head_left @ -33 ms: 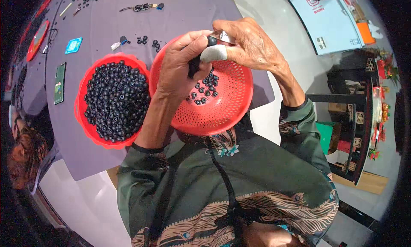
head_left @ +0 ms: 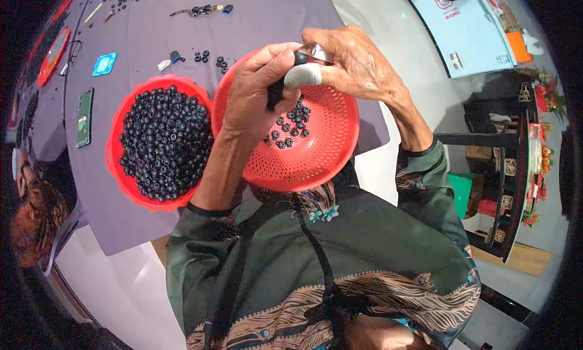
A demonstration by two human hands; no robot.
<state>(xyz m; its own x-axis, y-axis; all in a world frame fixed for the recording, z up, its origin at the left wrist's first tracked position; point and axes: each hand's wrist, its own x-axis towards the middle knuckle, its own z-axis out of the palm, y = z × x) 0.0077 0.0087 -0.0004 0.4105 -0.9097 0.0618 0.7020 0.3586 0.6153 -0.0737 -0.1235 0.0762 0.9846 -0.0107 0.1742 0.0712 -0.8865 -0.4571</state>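
Observation:
Over a red colander (head_left: 337, 159), my left hand (head_left: 252, 86) pinches a round black bead (head_left: 300, 58) between thumb and fingers. Its lower fingers curl around a dark thing (head_left: 275, 95) that I cannot make out. Against the bead, my right hand (head_left: 361, 67) is closed on a shiny metal blade (head_left: 316, 51), its handle hidden in the fingers. A white wrap (head_left: 303, 75) covers my right thumb, which presses close to the bead. Several loose black beads (head_left: 291, 126) lie in the bottom of the colander. Left of it, a scalloped red basket (head_left: 113, 159) holds a heap of black beads (head_left: 164, 143).
On the purple cloth (head_left: 139, 46) lie a phone (head_left: 85, 116), a blue packet (head_left: 104, 64), a beaded string (head_left: 203, 10) and scattered beads (head_left: 202, 56). Another person's patterned sleeve (head_left: 39, 213) is at the far left. A dark shelf (head_left: 510, 168) stands to the right.

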